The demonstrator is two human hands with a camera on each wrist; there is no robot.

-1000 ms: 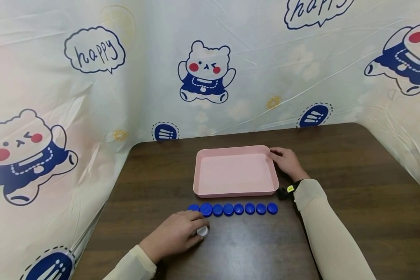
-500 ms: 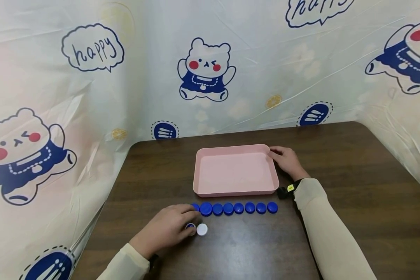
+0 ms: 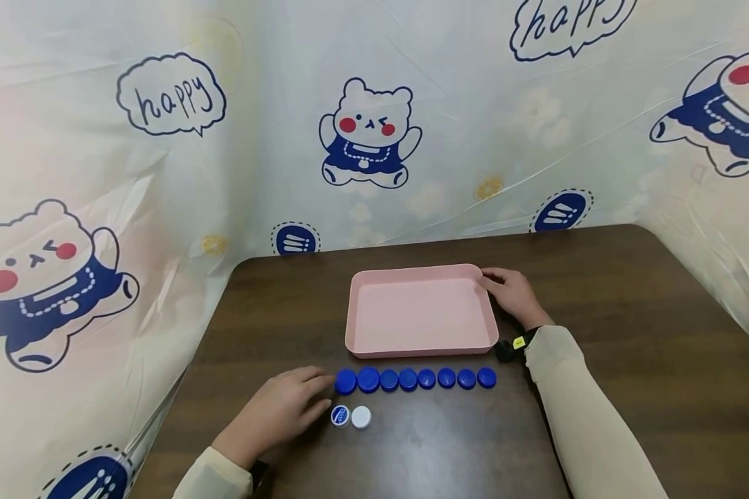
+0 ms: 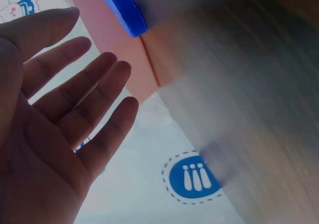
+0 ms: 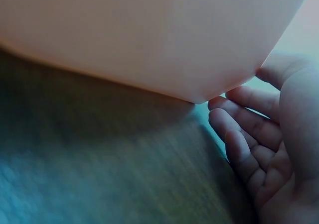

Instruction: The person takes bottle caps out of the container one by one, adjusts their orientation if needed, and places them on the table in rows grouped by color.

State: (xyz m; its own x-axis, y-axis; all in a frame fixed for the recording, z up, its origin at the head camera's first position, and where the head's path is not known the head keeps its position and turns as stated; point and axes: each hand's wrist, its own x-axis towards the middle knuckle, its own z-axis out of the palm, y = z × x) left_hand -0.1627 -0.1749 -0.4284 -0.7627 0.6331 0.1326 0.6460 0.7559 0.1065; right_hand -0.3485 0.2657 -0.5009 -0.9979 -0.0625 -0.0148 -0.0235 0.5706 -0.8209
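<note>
Several blue bottle caps (image 3: 408,379) lie in a row before the pink tray (image 3: 421,312). Nearer me sit two white caps side by side: a cap with blue print (image 3: 340,416) and a plain white cap (image 3: 361,417). My left hand (image 3: 287,402) is just left of the row, its fingertips beside the leftmost blue cap (image 3: 346,382). In the left wrist view its fingers (image 4: 99,89) are spread and hold nothing. My right hand (image 3: 513,294) holds the tray's far right corner; the right wrist view has the thumb and curled fingers (image 5: 244,119) against that corner.
The brown wooden table (image 3: 424,457) meets a printed cloth backdrop (image 3: 462,104) along its far edge and left side. A black wrist strap (image 3: 512,346) with a yellow tag lies close to the tray's near right corner.
My left hand has drawn back to the left, off the two white caps and the leftmost blue cap, leaving them uncovered. The right hand stays at the tray.
</note>
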